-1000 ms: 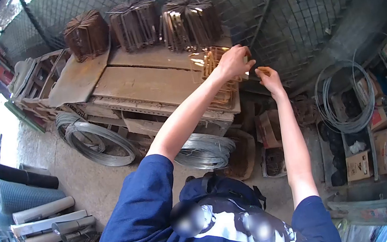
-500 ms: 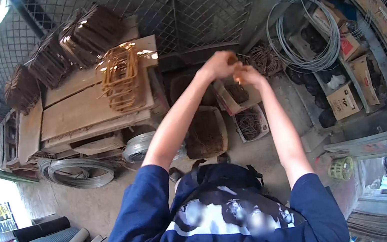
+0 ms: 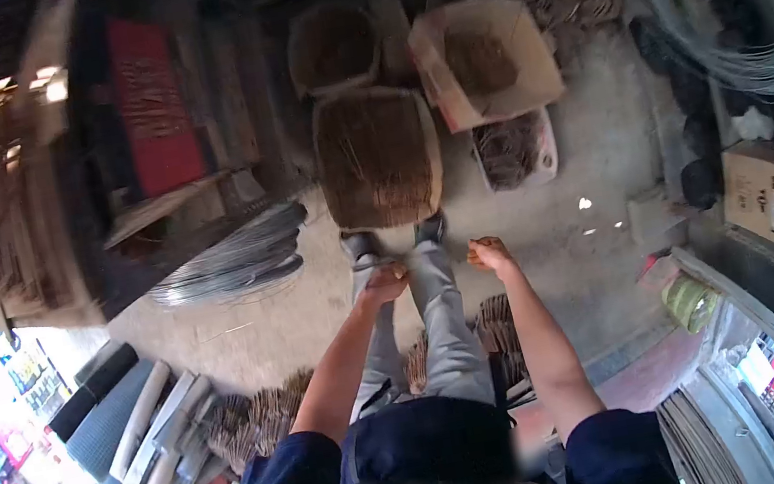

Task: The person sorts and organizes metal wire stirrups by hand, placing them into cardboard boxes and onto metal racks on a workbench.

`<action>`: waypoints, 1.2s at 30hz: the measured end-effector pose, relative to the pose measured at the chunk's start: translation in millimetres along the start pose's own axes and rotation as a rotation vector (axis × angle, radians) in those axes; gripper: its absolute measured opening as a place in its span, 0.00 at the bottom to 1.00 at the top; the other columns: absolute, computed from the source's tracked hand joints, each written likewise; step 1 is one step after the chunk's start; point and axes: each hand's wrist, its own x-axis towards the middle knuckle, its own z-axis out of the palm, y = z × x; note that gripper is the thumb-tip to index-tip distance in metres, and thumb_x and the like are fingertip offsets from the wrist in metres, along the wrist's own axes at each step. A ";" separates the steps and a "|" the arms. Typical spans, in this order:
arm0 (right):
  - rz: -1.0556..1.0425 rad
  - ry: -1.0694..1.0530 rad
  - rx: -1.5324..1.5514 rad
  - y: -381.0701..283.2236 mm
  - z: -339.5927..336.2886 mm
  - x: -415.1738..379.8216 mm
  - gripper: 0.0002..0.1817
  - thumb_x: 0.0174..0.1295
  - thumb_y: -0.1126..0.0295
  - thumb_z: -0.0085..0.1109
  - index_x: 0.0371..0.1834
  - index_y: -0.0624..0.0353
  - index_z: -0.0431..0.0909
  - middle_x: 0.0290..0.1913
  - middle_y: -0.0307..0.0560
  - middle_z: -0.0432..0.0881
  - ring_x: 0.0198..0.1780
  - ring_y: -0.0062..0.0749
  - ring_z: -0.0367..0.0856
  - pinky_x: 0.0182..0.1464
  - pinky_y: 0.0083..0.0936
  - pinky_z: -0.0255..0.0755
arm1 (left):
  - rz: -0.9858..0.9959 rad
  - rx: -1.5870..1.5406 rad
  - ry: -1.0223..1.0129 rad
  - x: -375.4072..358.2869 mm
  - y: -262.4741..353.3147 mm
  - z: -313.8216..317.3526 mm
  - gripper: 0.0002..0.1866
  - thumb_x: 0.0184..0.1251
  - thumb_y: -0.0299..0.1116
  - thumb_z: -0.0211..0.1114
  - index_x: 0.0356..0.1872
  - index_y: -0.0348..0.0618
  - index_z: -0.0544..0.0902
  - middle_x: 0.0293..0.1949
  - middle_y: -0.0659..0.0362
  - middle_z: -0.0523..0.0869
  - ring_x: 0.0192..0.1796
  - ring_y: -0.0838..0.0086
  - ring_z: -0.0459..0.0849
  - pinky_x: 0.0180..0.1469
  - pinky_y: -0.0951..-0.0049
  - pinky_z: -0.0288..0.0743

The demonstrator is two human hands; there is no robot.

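Note:
My left hand (image 3: pixel 387 284) is closed in front of my legs, its fingers curled inward. Level with it and a short way to the right, my right hand (image 3: pixel 488 254) is closed too, thumb side up. What either hand holds, if anything, is too small and blurred to make out. Beyond them on the floor stands a large brown bin (image 3: pixel 388 220), with thin rusty pieces inside. A cardboard box (image 3: pixel 525 90) with brown contents sits to its right, partly over a white container (image 3: pixel 546 159) of dark metal pieces.
A coil of grey wire (image 3: pixel 239 265) lies left on the concrete floor (image 3: pixel 602 258), below a cluttered bench (image 3: pixel 40 226). Looped wire (image 3: pixel 734 65) hangs at the right, above a carton (image 3: pixel 757 193). Rolls of mesh (image 3: pixel 116 417) and rusty bundles (image 3: pixel 258 419) lie near my legs.
My hands have come down from the far side toward my body and moved apart. The view has tilted down, so the bins and my legs show more fully.

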 end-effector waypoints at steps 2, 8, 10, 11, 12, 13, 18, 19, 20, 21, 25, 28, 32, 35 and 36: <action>0.121 0.024 -0.047 45.9 7.4 32.3 0.11 0.60 0.60 0.54 0.38 0.55 0.76 0.32 0.41 0.81 0.35 0.26 0.81 0.34 0.27 0.73 | -0.439 -0.302 -0.250 -8.4 -14.5 31.0 0.22 0.62 0.49 0.48 0.39 0.39 0.80 0.44 0.45 0.80 0.48 0.51 0.78 0.49 0.57 0.72; 0.083 -0.047 -0.401 98.5 25.9 125.6 0.15 0.61 0.57 0.51 0.30 0.58 0.77 0.28 0.42 0.80 0.30 0.30 0.78 0.33 0.28 0.70 | -0.532 -0.401 0.018 27.6 -106.1 132.2 0.20 0.59 0.47 0.51 0.36 0.38 0.79 0.37 0.43 0.81 0.41 0.52 0.80 0.43 0.55 0.75; -0.054 -0.105 -0.580 83.9 33.6 161.4 0.19 0.61 0.55 0.49 0.24 0.60 0.76 0.25 0.44 0.79 0.29 0.31 0.76 0.33 0.29 0.68 | -0.608 -0.391 0.007 64.0 -126.8 126.2 0.18 0.59 0.46 0.52 0.32 0.41 0.80 0.34 0.45 0.81 0.39 0.51 0.80 0.42 0.55 0.75; -0.105 -0.113 -0.662 73.5 39.0 185.6 0.20 0.61 0.54 0.49 0.22 0.61 0.75 0.23 0.45 0.78 0.28 0.31 0.75 0.33 0.29 0.67 | -0.590 -0.361 0.057 84.5 -136.1 122.6 0.18 0.59 0.45 0.52 0.32 0.40 0.80 0.34 0.45 0.81 0.40 0.51 0.80 0.42 0.55 0.75; -0.140 -0.129 -0.567 72.7 43.8 217.3 0.21 0.60 0.53 0.50 0.23 0.62 0.74 0.23 0.44 0.77 0.27 0.31 0.74 0.33 0.29 0.67 | -0.603 -0.342 -0.012 108.2 -148.3 115.7 0.17 0.60 0.45 0.52 0.34 0.41 0.79 0.35 0.44 0.81 0.42 0.52 0.80 0.43 0.54 0.73; -0.169 -0.144 -0.471 74.6 48.6 246.4 0.21 0.60 0.53 0.50 0.24 0.62 0.74 0.23 0.43 0.77 0.27 0.31 0.73 0.33 0.30 0.67 | -0.519 -0.404 0.108 125.3 -164.2 117.6 0.16 0.60 0.44 0.51 0.37 0.43 0.79 0.37 0.46 0.81 0.43 0.52 0.79 0.46 0.54 0.72; -0.574 -0.180 -0.324 -2.0 88.3 378.8 0.19 0.58 0.50 0.55 0.34 0.58 0.78 0.28 0.40 0.78 0.28 0.23 0.74 0.31 0.26 0.67 | -0.329 -0.223 0.584 225.2 -233.4 105.0 0.17 0.60 0.40 0.52 0.40 0.35 0.77 0.40 0.44 0.80 0.44 0.50 0.78 0.45 0.55 0.72; -0.688 -0.217 -0.171 2.1 98.4 420.7 0.20 0.57 0.50 0.56 0.37 0.57 0.78 0.29 0.40 0.79 0.29 0.24 0.76 0.31 0.26 0.68 | -0.341 -0.226 0.580 232.0 -244.3 104.1 0.17 0.60 0.40 0.52 0.40 0.35 0.77 0.40 0.44 0.80 0.44 0.50 0.78 0.45 0.55 0.72; -0.684 -0.226 -0.174 -57.2 104.1 370.1 0.20 0.57 0.50 0.56 0.37 0.57 0.78 0.29 0.40 0.79 0.29 0.24 0.76 0.31 0.26 0.68 | -0.275 -0.169 0.561 237.4 -253.5 98.0 0.17 0.60 0.40 0.52 0.41 0.35 0.76 0.39 0.46 0.81 0.42 0.50 0.79 0.43 0.56 0.73; -0.444 -0.137 -0.512 -125.2 126.1 302.9 0.24 0.58 0.49 0.55 0.46 0.58 0.77 0.36 0.44 0.80 0.36 0.30 0.79 0.39 0.29 0.71 | -0.209 -0.113 0.544 239.5 -258.5 92.2 0.18 0.60 0.40 0.52 0.42 0.34 0.76 0.38 0.47 0.81 0.40 0.51 0.79 0.41 0.57 0.75; -0.668 -0.029 -0.608 -131.7 177.4 372.1 0.26 0.58 0.49 0.54 0.51 0.57 0.75 0.39 0.48 0.81 0.43 0.34 0.78 0.46 0.30 0.71 | -0.113 0.015 0.760 234.7 -258.6 90.5 0.16 0.61 0.39 0.53 0.39 0.35 0.78 0.32 0.47 0.82 0.34 0.51 0.80 0.36 0.57 0.75; -0.533 -0.112 -0.420 -143.1 210.3 357.6 0.28 0.58 0.47 0.53 0.54 0.55 0.73 0.46 0.50 0.79 0.49 0.37 0.76 0.52 0.30 0.68 | -0.360 -0.346 0.330 208.4 -254.7 117.7 0.13 0.59 0.37 0.55 0.34 0.37 0.80 0.29 0.46 0.82 0.31 0.51 0.81 0.35 0.58 0.75; -0.517 -0.184 -0.510 -127.2 238.3 381.2 0.28 0.58 0.49 0.55 0.56 0.56 0.70 0.50 0.48 0.76 0.48 0.37 0.76 0.52 0.31 0.71 | -0.458 -0.623 0.494 172.8 -242.7 157.1 0.11 0.58 0.36 0.56 0.34 0.40 0.80 0.31 0.46 0.82 0.37 0.52 0.81 0.38 0.60 0.74; -0.560 -0.139 -0.554 -131.9 240.3 374.2 0.28 0.57 0.52 0.58 0.56 0.56 0.69 0.40 0.46 0.79 0.42 0.36 0.78 0.46 0.32 0.74 | -0.547 -0.798 0.570 152.0 -224.9 160.3 0.12 0.59 0.38 0.56 0.35 0.41 0.80 0.32 0.45 0.82 0.40 0.51 0.80 0.39 0.60 0.74; -0.577 -0.154 -0.597 -130.6 240.1 378.3 0.28 0.57 0.51 0.57 0.56 0.57 0.69 0.37 0.46 0.79 0.40 0.36 0.78 0.44 0.32 0.74 | -0.610 -0.828 0.560 149.1 -223.9 160.4 0.12 0.59 0.39 0.55 0.36 0.42 0.80 0.32 0.45 0.82 0.40 0.50 0.80 0.40 0.59 0.74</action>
